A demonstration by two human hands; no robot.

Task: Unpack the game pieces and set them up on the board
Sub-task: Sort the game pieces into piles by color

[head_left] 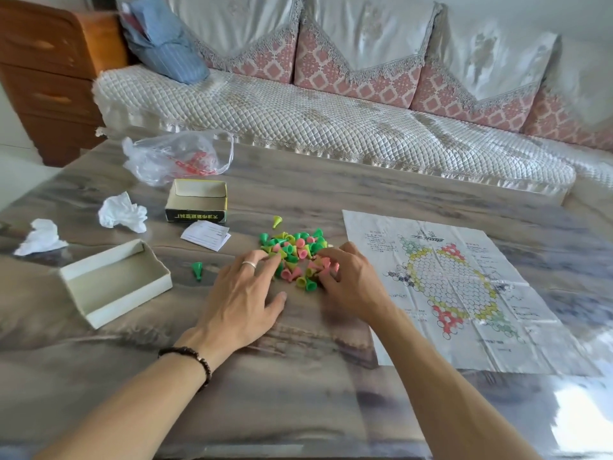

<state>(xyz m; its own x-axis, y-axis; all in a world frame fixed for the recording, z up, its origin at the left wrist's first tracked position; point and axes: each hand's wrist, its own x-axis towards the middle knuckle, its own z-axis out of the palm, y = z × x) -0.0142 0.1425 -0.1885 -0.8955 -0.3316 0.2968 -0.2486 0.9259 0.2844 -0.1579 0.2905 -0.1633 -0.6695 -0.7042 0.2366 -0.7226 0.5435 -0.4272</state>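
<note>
Pieces (297,257) in a loose heap mid-table, green, yellow and pink cones all mixed, just left of the board (457,293). Both hands are in the heap. Left hand (243,295) lies flat at the near-left edge, fingers (262,260) spread apart and touching the pieces, a ring on one, nothing clamped. Right hand (348,277) sits on the right side of the heap, fingers curled down among the pink ones; whether they pinch a piece, I cannot tell. The board lies flat and unfolded on the table (298,376), its printed star bare. One green stray (197,270) lies left of the heap, a yellow stray (277,221) just beyond it. Further out: a slip (206,234), an open box (197,200), a tray (114,282), two tissues (122,214), a bag (179,157). Sofa (331,121) behind.
</note>
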